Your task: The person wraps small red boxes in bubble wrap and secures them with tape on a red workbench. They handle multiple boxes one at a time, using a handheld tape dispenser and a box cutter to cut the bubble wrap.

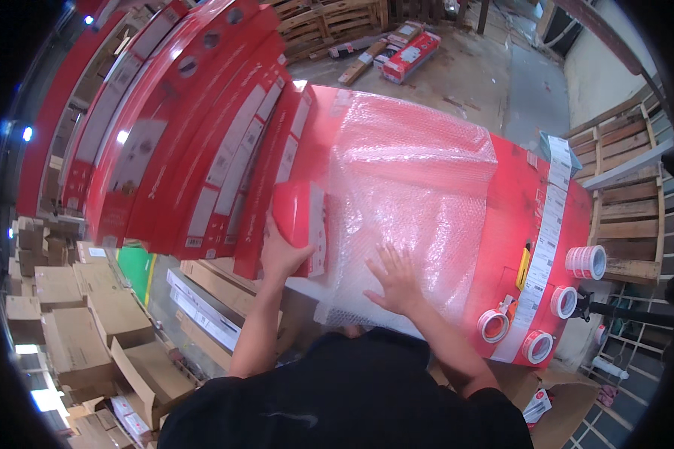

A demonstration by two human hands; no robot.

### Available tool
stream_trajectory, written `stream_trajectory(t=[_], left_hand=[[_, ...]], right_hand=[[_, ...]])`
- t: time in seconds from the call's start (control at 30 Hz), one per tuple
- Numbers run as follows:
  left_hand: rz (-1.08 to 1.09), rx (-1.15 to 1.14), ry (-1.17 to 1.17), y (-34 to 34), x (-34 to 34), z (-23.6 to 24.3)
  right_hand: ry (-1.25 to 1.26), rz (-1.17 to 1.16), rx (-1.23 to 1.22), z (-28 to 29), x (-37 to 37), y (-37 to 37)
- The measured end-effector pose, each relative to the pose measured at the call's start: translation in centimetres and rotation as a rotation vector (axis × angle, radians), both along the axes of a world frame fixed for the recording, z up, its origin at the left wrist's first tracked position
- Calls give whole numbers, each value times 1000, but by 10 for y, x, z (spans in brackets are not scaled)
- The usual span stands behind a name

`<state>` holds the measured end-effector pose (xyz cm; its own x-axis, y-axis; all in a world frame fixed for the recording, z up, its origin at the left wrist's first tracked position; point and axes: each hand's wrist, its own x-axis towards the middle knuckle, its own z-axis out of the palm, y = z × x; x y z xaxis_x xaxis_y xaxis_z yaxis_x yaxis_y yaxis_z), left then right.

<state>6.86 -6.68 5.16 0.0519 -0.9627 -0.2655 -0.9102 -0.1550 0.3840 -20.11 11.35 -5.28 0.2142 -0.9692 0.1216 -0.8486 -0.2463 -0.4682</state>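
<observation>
My left hand (281, 253) grips a small red box (296, 211), thumb on the near face and fingers round its left side. The box stands at the left edge of a sheet of clear bubble wrap (419, 172). That sheet is spread over a red work surface (513, 179). With fingers spread, my right hand (397, 280) lies open on the near part of the wrap. Tall red cartons (269, 172) lean in a row just left of the small box.
Several tape rolls (538, 346), a yellow utility knife (523, 268) and a long white label strip (550, 224) lie at the right. Brown cardboard boxes (75, 340) crowd the lower left. Wooden pallets (627, 198) stand at right and back. A red carton (412, 56) lies on the far floor.
</observation>
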Motion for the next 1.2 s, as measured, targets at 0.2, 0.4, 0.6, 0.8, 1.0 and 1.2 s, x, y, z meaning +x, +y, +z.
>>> stream_trajectory(t=[0.2, 0.4, 0.6, 0.8, 1.0, 1.2], left_hand=[[-227, -276, 325, 18, 57, 56], [-910, -582, 261, 7, 25, 127], [-1416, -310, 68, -27, -93, 86], [-1478, -81, -112, -63, -154, 23], [-1355, 65, 154, -153, -189, 14], [-1070, -114, -134, -318, -265, -57]], right_hand=[[123, -15, 149, -32, 94, 35], [133, -92, 124, -27, 147, 41], [36, 84, 140, -29, 113, 61], [-156, 122, 319, -33, 94, 53], [-990, -446, 109, 41, -66, -8], [-141, -1154, -99, 38, -289, -203]])
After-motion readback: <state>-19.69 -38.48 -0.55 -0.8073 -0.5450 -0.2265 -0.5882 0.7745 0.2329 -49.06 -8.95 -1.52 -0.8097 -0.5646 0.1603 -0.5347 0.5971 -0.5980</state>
